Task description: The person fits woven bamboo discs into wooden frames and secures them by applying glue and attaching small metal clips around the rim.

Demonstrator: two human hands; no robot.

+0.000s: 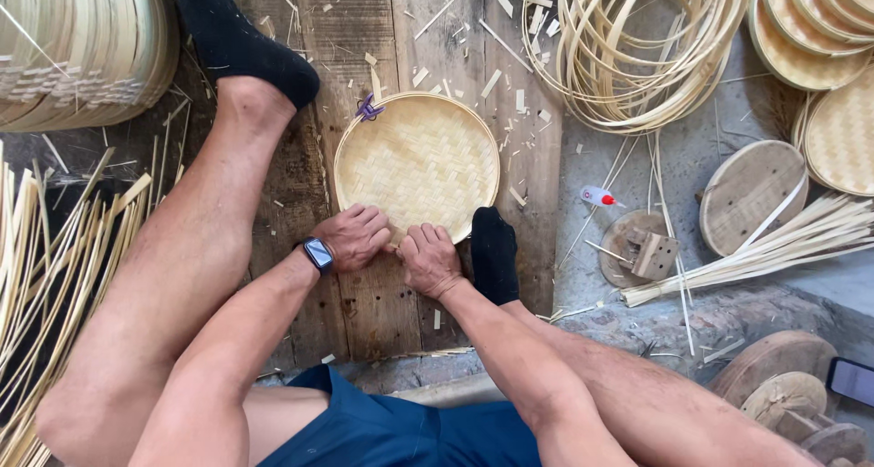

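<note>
Both forearms reach forward between the bent bare legs. The left hand [353, 238] and right hand [428, 259] lie side by side, knuckles up, fingers curled downward — nearly touching each other.

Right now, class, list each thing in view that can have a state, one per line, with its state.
woven bamboo tray: flat on the boards, near rim gripped by both hands
left hand: closed on the tray rim
right hand: closed on the tray rim
purple clip: clamped on the far rim
bamboo hoops: coiled, loose
</note>
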